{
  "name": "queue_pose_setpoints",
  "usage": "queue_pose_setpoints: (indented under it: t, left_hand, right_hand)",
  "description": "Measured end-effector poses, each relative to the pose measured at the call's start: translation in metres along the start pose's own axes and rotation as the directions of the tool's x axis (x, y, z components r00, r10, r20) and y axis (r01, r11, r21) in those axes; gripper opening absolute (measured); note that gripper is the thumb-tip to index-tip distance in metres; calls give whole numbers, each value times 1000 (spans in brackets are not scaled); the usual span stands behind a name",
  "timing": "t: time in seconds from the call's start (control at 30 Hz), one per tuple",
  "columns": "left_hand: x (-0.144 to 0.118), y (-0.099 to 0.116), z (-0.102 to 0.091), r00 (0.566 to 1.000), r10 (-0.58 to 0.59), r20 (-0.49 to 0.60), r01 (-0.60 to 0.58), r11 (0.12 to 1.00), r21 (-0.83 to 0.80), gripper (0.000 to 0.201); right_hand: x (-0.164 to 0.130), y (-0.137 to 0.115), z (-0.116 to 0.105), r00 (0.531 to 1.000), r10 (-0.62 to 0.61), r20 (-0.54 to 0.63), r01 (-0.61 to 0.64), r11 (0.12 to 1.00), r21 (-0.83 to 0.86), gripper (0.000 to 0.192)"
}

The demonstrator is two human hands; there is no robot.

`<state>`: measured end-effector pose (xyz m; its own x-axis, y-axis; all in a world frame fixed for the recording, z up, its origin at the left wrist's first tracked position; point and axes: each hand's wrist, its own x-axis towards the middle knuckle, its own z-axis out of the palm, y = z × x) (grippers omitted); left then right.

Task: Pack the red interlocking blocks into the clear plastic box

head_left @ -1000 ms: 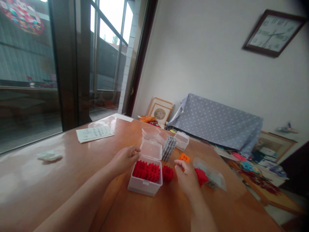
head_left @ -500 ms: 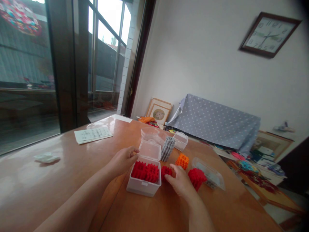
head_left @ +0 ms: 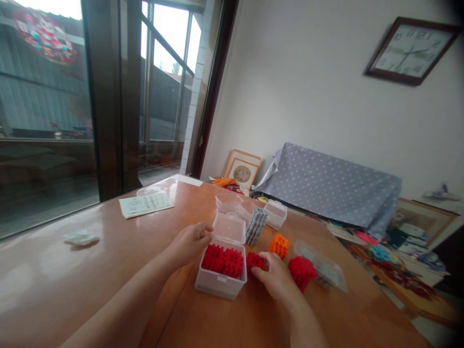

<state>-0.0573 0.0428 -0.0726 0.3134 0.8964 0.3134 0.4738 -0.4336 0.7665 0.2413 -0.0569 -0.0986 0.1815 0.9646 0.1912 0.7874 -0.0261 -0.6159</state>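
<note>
— Hands first: where do we have them, taking the open clear box [head_left: 221, 280] as our landmark?

— Our left hand [head_left: 188, 244] rests against the box's left rear corner, fingers curled loosely on its rim beside the raised lid [head_left: 229, 228]; we cannot tell whether it truly grips. Our right hand [head_left: 277, 280] lies just right of the box, fingers closed round a red block piece [head_left: 254, 261] that touches the box's right wall.

— And what do we see in the box?

— Red blocks [head_left: 222, 259], packed in its upper part.

— What else lies round it on the worktop [head_left: 108, 270]?

— Right of the box, past our right hand, a red cluster [head_left: 301, 272]; behind that an orange one [head_left: 278, 245] and a clear lid [head_left: 321, 265]. Behind the box stands a grey stack [head_left: 255, 225] with small clear containers [head_left: 275, 214] beside it. Far to the left rear lies a printed sheet [head_left: 146, 203], and well left a crumpled white scrap [head_left: 80, 238].
</note>
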Motion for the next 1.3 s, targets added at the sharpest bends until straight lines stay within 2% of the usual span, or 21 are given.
queue_pose_setpoints:
  t: [0.2, 0.37, 0.43, 0.6, 0.77, 0.93, 1.07, 1.17, 1.3]
  left_hand:
    - [0, 0, 1, 1000, -11, -4, 10, 1000, -4, 33]
    - [0, 0, 0, 999, 13, 30, -12, 1000, -15, 30]
    - [-1, 1, -1, 999, 11, 41, -10, 999, -35, 30]
    - [-1, 2, -4, 998, 3, 66, 3, 997, -78, 29]
    - [-3, 5, -10, 997, 12, 82, -8, 998, -60, 30]
    - [-5, 8, -13, 998, 7, 68, -4, 999, -36, 34]
    - [-6, 10, -14, 998, 13, 60, -13, 1000, -11, 32]
    - [-7, 14, -15, 998, 22, 55, -23, 1000, 18, 30]
    - [-11, 20, -17, 998, 8, 62, -12, 997, 73, 32]
  right_hand:
    - [0, 0, -7, 996, 12, -87, -10, 1000, 24, 44]
    - [-5, -35, -17, 988, -21, -150, 46, 985, 164, 44]
    - [-8, -57, -19, 990, -57, -130, 80, 981, 175, 43]
    - [-13, -110, -13, 988, -150, -23, 151, 986, 77, 34]
    - [-11, -137, 3, 981, -182, 67, 184, 983, -20, 28]
    - [-7, -142, 15, 981, -185, 55, 188, 980, -63, 26]
    - [-5, -139, 16, 977, -208, 54, 211, 975, -64, 30]
    - [-6, -130, 12, 968, -249, 17, 250, 967, -47, 28]
    - [-13, -111, 4, 968, -244, -63, 244, 970, -10, 30]
